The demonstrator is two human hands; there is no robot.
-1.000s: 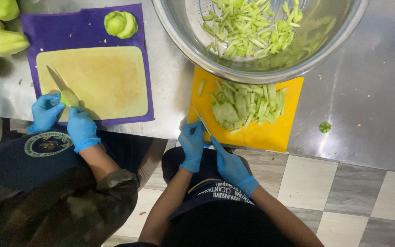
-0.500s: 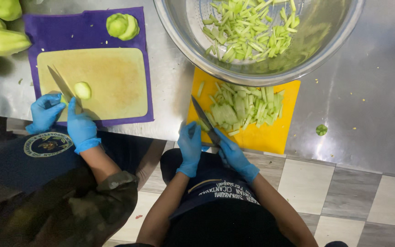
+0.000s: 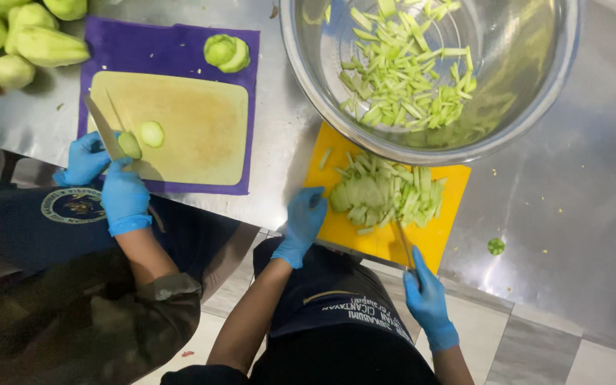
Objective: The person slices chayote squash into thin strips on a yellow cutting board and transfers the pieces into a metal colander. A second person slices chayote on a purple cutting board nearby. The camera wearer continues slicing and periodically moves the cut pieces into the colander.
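My left hand, in a blue glove, rests flat on the left edge of the yellow cutting board and holds nothing. Just to its right is a pile of cut pale green vegetable pieces. My right hand, also gloved, grips a knife at the board's near edge, with the blade pointing up into the right side of the pile. Just beyond the board stands a large steel bowl holding several green strips.
At the left a co-worker's gloved hands slice a green piece with a knife on a tan board over a purple mat. A halved fruit and whole green fruits lie beyond. The counter is steel.
My right hand has moved right and back toward me with the knife, away from my left hand. The co-worker has cut a round slice that now lies on the tan board.
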